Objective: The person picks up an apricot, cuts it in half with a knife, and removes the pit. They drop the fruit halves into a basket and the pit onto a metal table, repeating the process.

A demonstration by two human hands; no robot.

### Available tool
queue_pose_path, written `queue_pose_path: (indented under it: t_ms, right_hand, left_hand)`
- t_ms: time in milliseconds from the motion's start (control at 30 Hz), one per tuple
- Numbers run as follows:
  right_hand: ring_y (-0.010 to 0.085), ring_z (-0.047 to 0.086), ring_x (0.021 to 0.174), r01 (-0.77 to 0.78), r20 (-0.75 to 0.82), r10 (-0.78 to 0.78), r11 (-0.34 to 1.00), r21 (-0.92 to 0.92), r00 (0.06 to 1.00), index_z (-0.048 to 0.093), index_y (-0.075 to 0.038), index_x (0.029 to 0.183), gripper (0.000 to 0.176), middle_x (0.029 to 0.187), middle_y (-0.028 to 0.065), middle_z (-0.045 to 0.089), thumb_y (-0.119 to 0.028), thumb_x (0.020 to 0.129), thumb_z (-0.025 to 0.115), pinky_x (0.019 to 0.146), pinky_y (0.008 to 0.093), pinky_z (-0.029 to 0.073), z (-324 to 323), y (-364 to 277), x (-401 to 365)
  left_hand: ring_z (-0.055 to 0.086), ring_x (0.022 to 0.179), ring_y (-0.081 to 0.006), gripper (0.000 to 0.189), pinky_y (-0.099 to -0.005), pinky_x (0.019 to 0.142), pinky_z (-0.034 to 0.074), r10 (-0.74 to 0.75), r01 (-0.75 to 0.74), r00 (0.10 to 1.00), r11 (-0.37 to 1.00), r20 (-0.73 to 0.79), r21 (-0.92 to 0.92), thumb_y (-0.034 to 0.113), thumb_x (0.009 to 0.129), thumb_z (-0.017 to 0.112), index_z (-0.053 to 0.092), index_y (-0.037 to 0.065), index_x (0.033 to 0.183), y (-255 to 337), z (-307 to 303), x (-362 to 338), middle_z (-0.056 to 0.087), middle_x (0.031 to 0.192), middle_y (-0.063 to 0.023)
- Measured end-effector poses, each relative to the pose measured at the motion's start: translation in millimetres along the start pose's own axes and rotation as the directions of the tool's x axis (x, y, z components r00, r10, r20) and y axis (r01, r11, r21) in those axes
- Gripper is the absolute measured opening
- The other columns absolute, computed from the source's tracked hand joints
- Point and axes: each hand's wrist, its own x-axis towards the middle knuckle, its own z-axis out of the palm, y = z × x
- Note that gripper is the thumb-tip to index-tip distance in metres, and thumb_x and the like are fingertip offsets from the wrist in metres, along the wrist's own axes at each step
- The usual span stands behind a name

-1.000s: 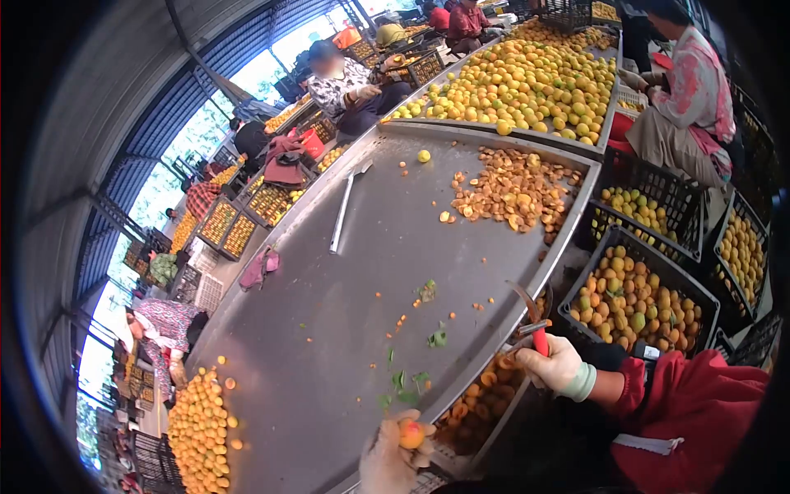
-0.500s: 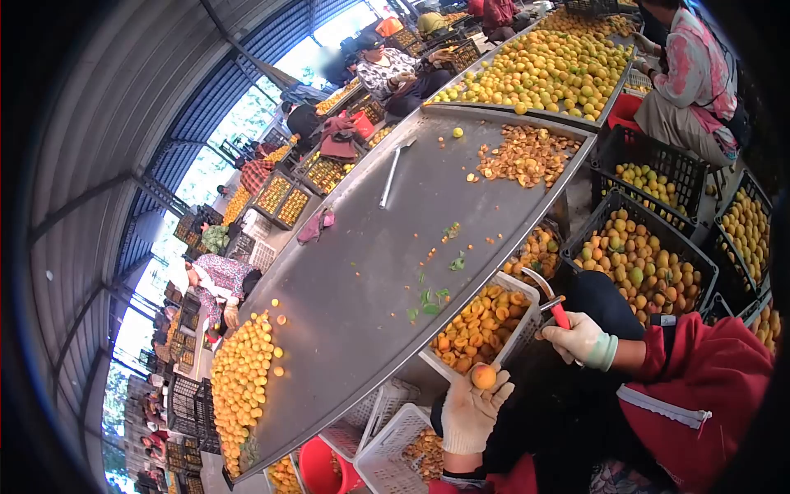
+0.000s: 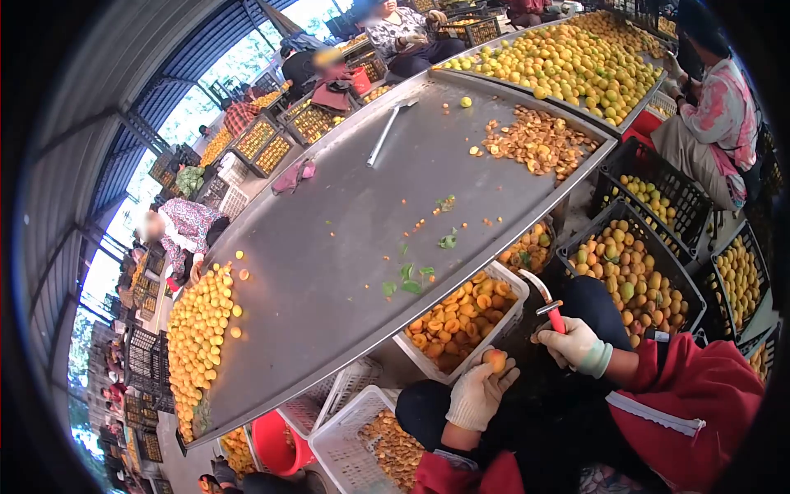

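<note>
A pale-gloved left hand of mine [image 3: 477,397] holds an orange apricot [image 3: 495,361] at its fingertips, low beside the white crate [image 3: 428,363] of apricot halves [image 3: 469,315]. In my right hand [image 3: 573,344], also gloved, is a knife with a red handle [image 3: 557,319] and a hooked metal blade [image 3: 536,285] pointing up and away. The two hands are apart, both over my dark-clothed lap. Right of the knife stands a black crate [image 3: 695,309] filled with whole apricots [image 3: 629,272].
A long metal table [image 3: 329,272] carries apricots [image 3: 202,317] at its left end and a heap of split pieces [image 3: 539,142] at the far right. A red bucket [image 3: 270,449] and another white crate [image 3: 329,449] stand below its edge. Another person [image 3: 716,107] sits far right.
The camera view has turned, so the table has slid left and the right-hand crates show slightly lower. Both hands keep the apricot and the knife; the left fingers are more curled around the apricot.
</note>
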Motion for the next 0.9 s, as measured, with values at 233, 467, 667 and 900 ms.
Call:
queue_pose_path:
  t_ms: [233,467,667,900]
  right_hand:
    - [0.0079,0.052,0.049,0.010,-0.009,-0.011,0.993,-0.114,1.000,0.067,-0.008,0.097,0.018,0.064,-0.0016,0.057,-0.025,0.092,0.065,0.045,0.0233,0.043,2.5,1.8,10.0]
    - [0.0081,0.052,0.049,0.061,-0.031,-0.061,0.998,-0.006,0.998,0.067,-0.007,0.097,0.019,0.064,-0.0016,0.056,-0.025,0.092,0.065,0.045,0.0234,0.043,0.6,3.4,-0.3]
    - [0.0083,0.052,0.049,0.095,-0.027,-0.095,0.995,-0.015,0.995,0.064,-0.007,0.092,0.021,0.065,-0.0014,0.056,-0.027,0.091,0.065,0.045,0.0237,0.042,1.2,3.8,-8.1]
    - [0.0108,0.060,0.059,0.064,-0.066,-0.071,0.993,-0.095,0.995,0.063,-0.006,0.096,0.027,0.071,0.0013,0.061,-0.032,0.090,0.069,0.052,0.0252,0.048,-4.1,16.9,-0.1]
  left_hand:
    - [0.058,0.112,-0.0310,0.025,-0.0490,0.102,0.045,-0.024,0.025,0.999,0.999,0.031,-0.026,0.011,0.093,0.049,0.056,0.002,0.115,12.8,7.2,14.4,0.062,0.112,-0.0108]
    - [0.061,0.106,-0.0289,0.027,-0.0426,0.098,0.048,-0.109,0.114,0.992,0.989,-0.057,0.090,0.011,0.095,0.045,0.057,-0.004,0.113,-1.5,0.4,36.1,0.064,0.107,-0.0161]
    - [0.060,0.107,-0.0321,0.023,-0.0475,0.100,0.048,-0.102,0.109,0.993,0.986,-0.062,0.126,0.012,0.097,0.046,0.054,-0.005,0.110,13.1,9.0,51.6,0.061,0.106,-0.0176]
    - [0.049,0.121,-0.0361,0.054,-0.0509,0.108,0.039,-0.114,0.126,0.983,0.989,-0.142,0.083,0.038,0.101,0.041,0.038,-0.004,0.135,21.3,65.1,35.3,0.051,0.129,-0.0207]
